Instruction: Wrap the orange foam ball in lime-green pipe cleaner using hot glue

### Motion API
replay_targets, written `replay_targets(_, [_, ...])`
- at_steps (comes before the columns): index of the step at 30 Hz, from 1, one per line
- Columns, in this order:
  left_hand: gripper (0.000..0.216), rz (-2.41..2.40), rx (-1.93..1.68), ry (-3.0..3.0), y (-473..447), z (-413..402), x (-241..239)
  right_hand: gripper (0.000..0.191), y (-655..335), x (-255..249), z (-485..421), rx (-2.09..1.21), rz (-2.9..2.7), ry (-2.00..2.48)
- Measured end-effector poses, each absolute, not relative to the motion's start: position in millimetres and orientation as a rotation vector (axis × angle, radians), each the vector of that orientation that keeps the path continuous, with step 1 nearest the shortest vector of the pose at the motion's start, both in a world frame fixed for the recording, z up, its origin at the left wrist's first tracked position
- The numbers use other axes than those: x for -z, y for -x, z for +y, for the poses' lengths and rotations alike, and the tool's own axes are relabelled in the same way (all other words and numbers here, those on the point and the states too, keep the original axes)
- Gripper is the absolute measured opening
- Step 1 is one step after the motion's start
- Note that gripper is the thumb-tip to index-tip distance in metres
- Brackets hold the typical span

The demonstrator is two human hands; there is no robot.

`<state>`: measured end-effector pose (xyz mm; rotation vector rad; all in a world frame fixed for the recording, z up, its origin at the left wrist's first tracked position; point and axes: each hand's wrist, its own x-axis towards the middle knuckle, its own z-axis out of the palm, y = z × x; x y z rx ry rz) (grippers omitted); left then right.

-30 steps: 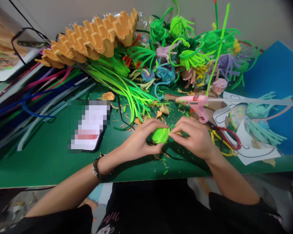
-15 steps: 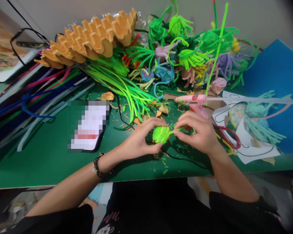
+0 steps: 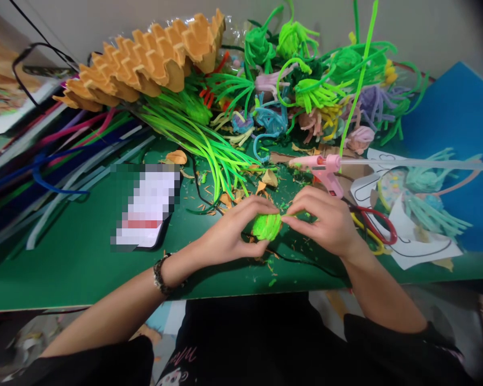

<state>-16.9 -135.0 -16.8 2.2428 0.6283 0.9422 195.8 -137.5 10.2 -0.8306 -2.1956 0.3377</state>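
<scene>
Over the table, my left hand (image 3: pixel 241 228) holds a small lime-green bundle of pipe cleaners (image 3: pixel 266 227) between thumb and fingers. My right hand (image 3: pixel 322 220) pinches at the bundle's right edge, its thumb and forefinger pressed together there. Whatever lies between those fingertips is mostly covered. A pink hot glue gun (image 3: pixel 324 170) with a long clear glue stick lies just beyond my right hand. Red and yellow scissor handles (image 3: pixel 380 228) rest to the right of that hand.
Behind my hands spreads a heap of loose green pipe cleaners (image 3: pixel 209 145). An egg-carton tray (image 3: pixel 153 59) leans at the back left. A phone (image 3: pixel 147 206) lies on the green table (image 3: pixel 84 268). Several pipe-cleaner pieces and white paper (image 3: pixel 422 246) are at right.
My right fingers have moved slightly left, close against the bundle; the thin green strand that showed between them and it is now nearly hidden. The left hand keeps its hold.
</scene>
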Motion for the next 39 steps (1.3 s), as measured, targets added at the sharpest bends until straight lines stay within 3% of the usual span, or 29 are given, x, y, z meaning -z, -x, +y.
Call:
replay_targets(7, [0.04,0.556,-0.926,-2.289,21,-132,16,0.009,-196,-12,-137,-0.381,-2.174,0.849])
replay_targets(14, [0.063,0.691,-0.77,-2.064,26,-128,18,0.006,-199,-17,-136,-0.377,-2.133,0.869])
replay_targets(22, [0.061,0.682,-0.585,-1.717,19,-136,16,0.003,-194,-12,-137,-0.335,-2.186,0.793])
replay_targets(32, [0.041,0.708,-0.668,-1.809,15,-140,19,0.005,-191,-10,-138,-0.334,-2.188,0.768])
replay_targets(39, [0.041,0.785,-0.663,-1.931,16,-142,19,0.007,-190,-8,-139,-0.32,-2.186,0.771])
